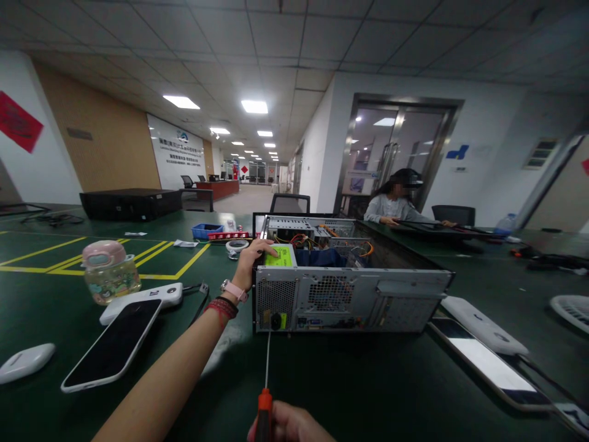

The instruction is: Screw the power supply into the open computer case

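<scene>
An opened computer case [368, 301] lies on its side, its rear panel towards me and its inner wires showing. My left hand [252, 255] grips its left top edge, fingertips on the power supply [279, 255] with a yellow-green label. At the bottom of the view my right hand [297, 423] is closed around the orange and black handle of a screwdriver [264, 402]. The screwdriver's long shaft points away from me, its tip at the lower edge of the rear panel, below the power socket. Whether the tip touches a screw I cannot tell.
To the left are a cup [110, 273], a phone [113, 347], a power bank [142, 301] and an earbud case [27, 362]. Another phone [490, 362] lies right. Behind stand a blue tray [207, 231] and a black case [131, 204]. A co-worker [396, 199] sits across the table.
</scene>
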Demonstrator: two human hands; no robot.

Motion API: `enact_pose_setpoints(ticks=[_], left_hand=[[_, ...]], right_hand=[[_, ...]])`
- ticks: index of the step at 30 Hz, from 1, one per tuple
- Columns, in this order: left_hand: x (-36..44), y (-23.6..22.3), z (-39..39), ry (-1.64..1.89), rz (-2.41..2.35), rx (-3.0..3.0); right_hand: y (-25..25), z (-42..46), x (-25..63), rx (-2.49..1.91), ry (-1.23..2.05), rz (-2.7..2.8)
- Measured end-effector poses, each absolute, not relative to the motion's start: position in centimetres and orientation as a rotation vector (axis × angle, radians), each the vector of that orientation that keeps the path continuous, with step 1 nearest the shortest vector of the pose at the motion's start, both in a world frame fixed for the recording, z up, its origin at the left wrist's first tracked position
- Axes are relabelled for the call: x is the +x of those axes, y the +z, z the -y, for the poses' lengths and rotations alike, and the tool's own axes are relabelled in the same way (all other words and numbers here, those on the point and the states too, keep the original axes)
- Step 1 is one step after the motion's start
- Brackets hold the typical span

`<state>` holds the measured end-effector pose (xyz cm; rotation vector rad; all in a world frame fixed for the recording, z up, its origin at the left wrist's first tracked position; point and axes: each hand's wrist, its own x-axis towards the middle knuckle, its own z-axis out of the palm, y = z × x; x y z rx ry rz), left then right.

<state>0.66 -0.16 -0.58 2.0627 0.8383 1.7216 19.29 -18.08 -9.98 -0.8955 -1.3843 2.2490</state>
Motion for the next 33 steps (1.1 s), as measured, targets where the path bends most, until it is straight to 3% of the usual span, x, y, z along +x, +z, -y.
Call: enact_pose_setpoints(ticks=[33], left_hand=[[0.7,0.3,1.1,1.71,-0.838,2.116]], right_hand=[[-8.6,17.4,18.6,-0.952,2.336,1.27]])
